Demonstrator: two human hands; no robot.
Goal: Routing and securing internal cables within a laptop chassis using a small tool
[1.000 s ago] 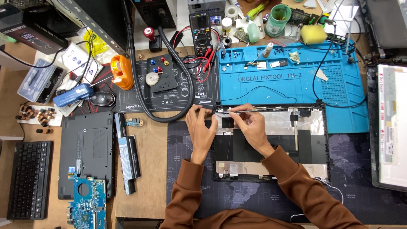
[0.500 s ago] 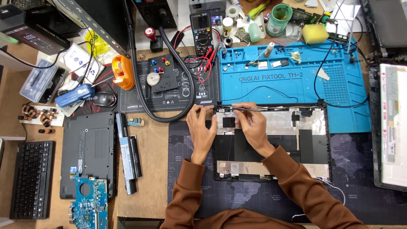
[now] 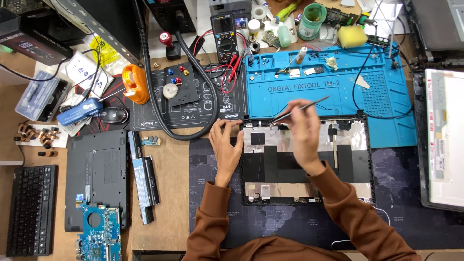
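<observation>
At the centre of the frame a laptop screen back cover (image 3: 309, 164) lies open side up on a dark world-map mat (image 3: 401, 193) on the worktop, its inside lined with silver foil and black panels. The display panel (image 3: 447, 140) is already out of it and lies at the right edge of the frame, so the lid looks stripped down to its shell.

The right hand (image 3: 304, 133) pinches a pair of thin tweezers (image 3: 295, 110) in a closed grip; the tips point down-left to the cover's top edge near its upper left corner, where a small part or cable end seems to sit, too small to make out. The left hand (image 3: 227, 142) holds nothing: its fingers are spread and press flat on the cover's upper left corner, steadying it.

Judging from how things lie, the teardown is well along. To the left of the frame rest the laptop base (image 3: 95, 176), the long battery (image 3: 144, 181), the separate keyboard (image 3: 30, 208) and the blue circuit board (image 3: 99, 237), all apart from one another. Loose screws and small parts sit on the blue silicone mat (image 3: 338, 92) above the cover. What remains appears to be fine work along the cover's top edge: hinge brackets and thin cables are still in place there and along the bottom edge.
</observation>
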